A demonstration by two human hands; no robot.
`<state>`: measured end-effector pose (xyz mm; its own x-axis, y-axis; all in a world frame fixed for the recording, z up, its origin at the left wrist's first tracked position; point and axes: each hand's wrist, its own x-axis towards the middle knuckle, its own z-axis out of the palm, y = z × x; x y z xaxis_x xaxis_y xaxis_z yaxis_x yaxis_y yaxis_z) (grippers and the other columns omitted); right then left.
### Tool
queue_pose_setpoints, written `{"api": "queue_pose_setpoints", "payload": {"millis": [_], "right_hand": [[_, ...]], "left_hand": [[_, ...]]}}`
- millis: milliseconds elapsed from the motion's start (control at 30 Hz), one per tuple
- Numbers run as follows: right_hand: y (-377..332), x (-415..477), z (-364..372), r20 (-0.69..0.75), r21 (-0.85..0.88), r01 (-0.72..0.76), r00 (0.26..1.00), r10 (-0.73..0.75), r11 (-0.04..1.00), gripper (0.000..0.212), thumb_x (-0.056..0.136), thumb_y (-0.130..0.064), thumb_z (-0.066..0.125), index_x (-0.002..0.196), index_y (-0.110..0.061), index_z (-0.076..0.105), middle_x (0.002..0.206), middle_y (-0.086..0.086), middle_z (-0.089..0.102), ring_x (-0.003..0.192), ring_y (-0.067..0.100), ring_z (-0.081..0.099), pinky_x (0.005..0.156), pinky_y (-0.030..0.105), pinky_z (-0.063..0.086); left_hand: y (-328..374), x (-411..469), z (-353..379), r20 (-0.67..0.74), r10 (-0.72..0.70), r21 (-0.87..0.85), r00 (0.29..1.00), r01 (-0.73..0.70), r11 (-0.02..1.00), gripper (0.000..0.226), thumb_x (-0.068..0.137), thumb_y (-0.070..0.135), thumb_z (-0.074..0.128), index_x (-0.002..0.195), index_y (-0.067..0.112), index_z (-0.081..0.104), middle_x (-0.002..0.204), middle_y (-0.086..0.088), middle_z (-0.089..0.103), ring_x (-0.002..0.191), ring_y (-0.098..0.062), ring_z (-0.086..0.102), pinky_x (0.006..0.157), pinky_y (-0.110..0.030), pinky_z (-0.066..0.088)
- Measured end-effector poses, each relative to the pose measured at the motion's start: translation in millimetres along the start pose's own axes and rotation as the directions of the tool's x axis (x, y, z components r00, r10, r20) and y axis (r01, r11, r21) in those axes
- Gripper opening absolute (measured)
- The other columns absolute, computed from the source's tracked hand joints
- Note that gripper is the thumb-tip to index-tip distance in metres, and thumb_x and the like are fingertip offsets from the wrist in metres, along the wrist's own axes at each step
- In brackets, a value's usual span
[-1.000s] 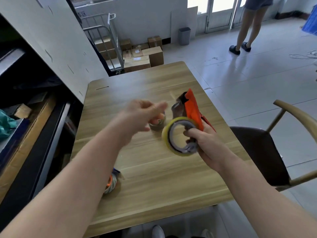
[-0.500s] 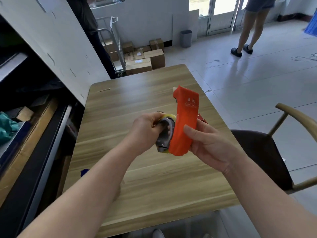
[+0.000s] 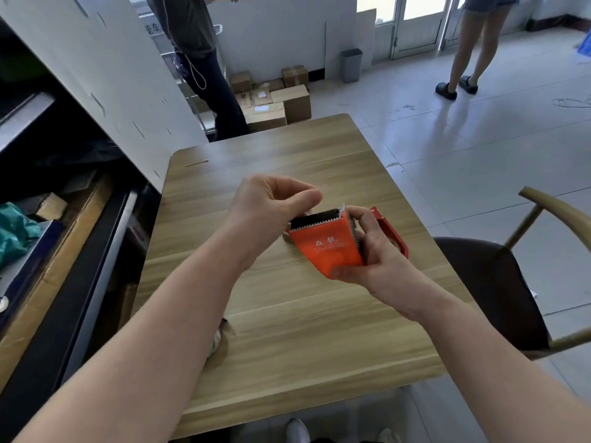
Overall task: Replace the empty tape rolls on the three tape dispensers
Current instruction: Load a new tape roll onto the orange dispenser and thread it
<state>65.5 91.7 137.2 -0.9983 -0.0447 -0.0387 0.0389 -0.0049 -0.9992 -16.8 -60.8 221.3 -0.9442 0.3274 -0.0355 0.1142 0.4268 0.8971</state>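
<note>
My right hand (image 3: 379,260) grips an orange tape dispenser (image 3: 326,247) above the wooden table (image 3: 303,346), its serrated blade turned up and away from me. My left hand (image 3: 268,206) is curled at the blade, thumb and fingertips pinching what looks like the loose tape end; the roll inside is hidden by the orange body. A red dispenser (image 3: 392,233) lies on the table just behind my right hand. A tape roll (image 3: 218,339) peeks out from under my left forearm.
A dark-seated wooden chair (image 3: 486,282) stands at the table's right edge. Open shelving with clutter (image 3: 48,219) runs along the left. A person (image 3: 204,75) stands beyond the far table end by cardboard boxes (image 3: 278,103); another person stands by the doors.
The orange dispenser has been turned so its blade faces up and away. My left hand left the roll's side and now pinches at the blade. The view rose and a person appeared behind the table.
</note>
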Motion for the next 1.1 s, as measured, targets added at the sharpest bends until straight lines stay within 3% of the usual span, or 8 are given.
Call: {"api": "queue_pose_setpoints", "payload": {"millis": [133, 267, 333, 433, 567, 700, 800, 1100], "right_hand": [[-3, 1, -1, -0.034, -0.01, -0.014, 0.999, 0.014, 1.0, 0.063, 0.082, 0.005, 0.07, 0.125, -0.032, 0.04, 0.107, 0.005, 0.063, 0.088, 0.01, 0.06, 0.074, 0.025, 0.054], [-7, 4, 8, -0.129, 0.042, -0.067, 0.989, 0.072, 0.997, 0.062, 0.075, -0.043, 0.076, 0.126, -0.033, 0.041, 0.111, 0.002, 0.069, 0.095, 0.014, 0.068, 0.073, 0.026, 0.055], [-6, 4, 13, -0.133, 0.052, -0.07, 0.988, 0.077, 0.996, 0.066, 0.071, -0.049, 0.07, 0.127, -0.032, 0.04, 0.113, 0.004, 0.069, 0.101, 0.021, 0.068, 0.081, 0.035, 0.058], [-7, 3, 16, -0.093, 0.043, -0.098, 0.99, 0.101, 0.994, 0.067, 0.072, -0.05, 0.067, 0.129, -0.031, 0.038, 0.111, 0.002, 0.068, 0.102, 0.024, 0.068, 0.089, 0.049, 0.056], [-7, 0, 10, -0.044, 0.019, -0.122, 0.991, 0.122, 0.992, 0.064, 0.075, -0.05, 0.068, 0.128, -0.033, 0.038, 0.115, 0.005, 0.069, 0.105, 0.025, 0.068, 0.089, 0.052, 0.056], [0, -7, 5, -0.042, 0.105, -0.18, 0.982, 0.185, 0.978, 0.059, 0.079, -0.045, 0.069, 0.129, -0.034, 0.039, 0.119, 0.006, 0.068, 0.108, 0.029, 0.068, 0.089, 0.059, 0.054], [4, -7, 7, -0.005, 0.091, -0.203, 0.979, 0.204, 0.975, 0.056, 0.081, -0.042, 0.069, 0.128, -0.034, 0.04, 0.118, 0.005, 0.069, 0.107, 0.027, 0.069, 0.089, 0.058, 0.054], [1, -7, 8, 0.071, 0.083, -0.263, 0.964, 0.257, 0.961, 0.048, 0.087, -0.032, 0.066, 0.128, -0.029, 0.041, 0.106, 0.008, 0.073, 0.094, 0.025, 0.073, 0.071, 0.038, 0.061]], "left_hand": [[1, -2, 1, -0.014, 0.047, -0.028, 0.999, -0.047, 0.998, 0.004, 0.084, 0.015, 0.073, 0.082, 0.014, 0.075, 0.08, -0.006, 0.074, 0.063, -0.001, 0.062, 0.056, -0.012, 0.05], [-1, -1, 8, -0.129, 0.217, 0.074, 0.967, -0.209, 0.975, 0.013, 0.086, 0.018, 0.071, 0.076, 0.026, 0.071, 0.075, 0.013, 0.071, 0.07, 0.0, 0.061, 0.067, -0.014, 0.05], [-4, 1, 11, -0.194, 0.251, 0.143, 0.948, -0.226, 0.964, 0.015, 0.086, 0.021, 0.071, 0.075, 0.031, 0.069, 0.077, 0.014, 0.07, 0.076, -0.001, 0.062, 0.071, -0.012, 0.046], [-9, 2, 12, -0.262, 0.24, 0.179, 0.935, -0.197, 0.964, 0.015, 0.085, 0.024, 0.071, 0.074, 0.033, 0.069, 0.081, 0.01, 0.07, 0.083, -0.005, 0.063, 0.076, -0.021, 0.048], [-6, 3, 10, -0.28, 0.091, -0.075, 0.956, -0.116, 0.99, 0.017, 0.084, 0.015, 0.073, 0.07, 0.024, 0.07, 0.069, 0.009, 0.069, 0.069, -0.003, 0.062, 0.073, -0.024, 0.056], [1, 15, -7, -0.352, 0.072, -0.117, 0.933, -0.12, 0.986, 0.01, 0.085, 0.017, 0.072, 0.075, 0.018, 0.071, 0.075, -0.001, 0.068, 0.072, -0.01, 0.061, 0.077, -0.025, 0.055], [6, 20, -17, -0.239, 0.05, -0.063, 0.97, -0.066, 0.996, 0.009, 0.085, 0.019, 0.073, 0.075, 0.02, 0.072, 0.075, 0.002, 0.07, 0.074, -0.005, 0.064, 0.068, -0.011, 0.051], [16, 31, -23, -0.273, 0.014, -0.069, 0.962, -0.034, 0.997, 0.01, 0.086, 0.02, 0.072, 0.076, 0.02, 0.071, 0.077, 0.001, 0.069, 0.076, -0.006, 0.063, 0.066, -0.013, 0.042]]}}
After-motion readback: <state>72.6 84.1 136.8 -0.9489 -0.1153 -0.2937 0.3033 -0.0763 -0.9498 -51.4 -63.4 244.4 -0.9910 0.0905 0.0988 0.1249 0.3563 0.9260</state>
